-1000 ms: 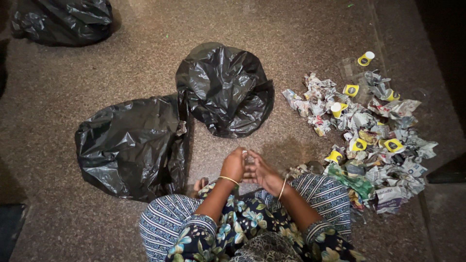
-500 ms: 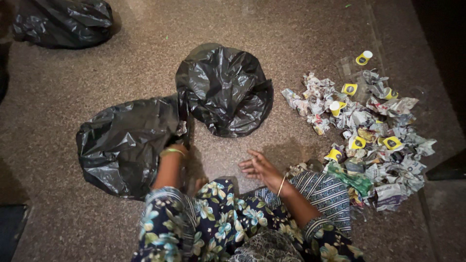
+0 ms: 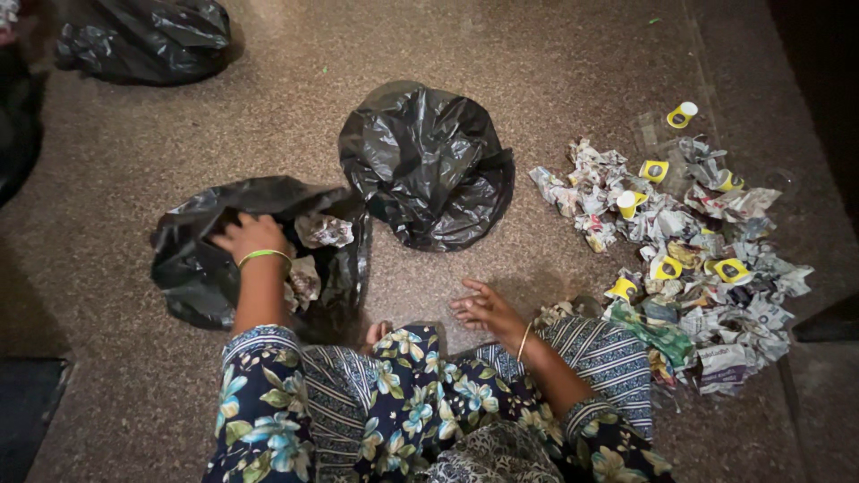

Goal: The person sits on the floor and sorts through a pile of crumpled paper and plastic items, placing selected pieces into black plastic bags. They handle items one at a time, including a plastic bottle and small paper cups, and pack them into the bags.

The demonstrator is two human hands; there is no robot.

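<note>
At the far left edge lies a dark mat [image 3: 22, 407] on the speckled floor [image 3: 116, 161], and a tied black sack [image 3: 148, 40] sits at the top left corner.

Right of these, an open bag [image 3: 192, 268] of black plastic lies on the floor with its mouth turned toward the person. The left hand [image 3: 249, 237] rests palm down on the bag's upper rim at the mouth, fingers spread and curled over the plastic; whether it pinches the rim or only presses on it cannot be told. A green bangle [image 3: 264, 256] rings that wrist. Crumpled paper [image 3: 324, 231] shows inside the mouth, just beside the hand.

Past the open bag sits a second bag [image 3: 429, 165], bunched into a mound and touching the first at its lower left.

Below it the right hand [image 3: 483, 310] hovers low over the floor, near the person's knee, fingers loosely spread and holding nothing. A thin gold bangle [image 3: 523, 341] sits on that wrist.

At the right a heap [image 3: 689, 268] of crumpled newspaper spreads over the floor, with small yellow cups [image 3: 667, 267] scattered through it, and a green wrapper [image 3: 658, 335] at its near edge. One cup [image 3: 682, 114] stands apart at the top of the heap.
</note>
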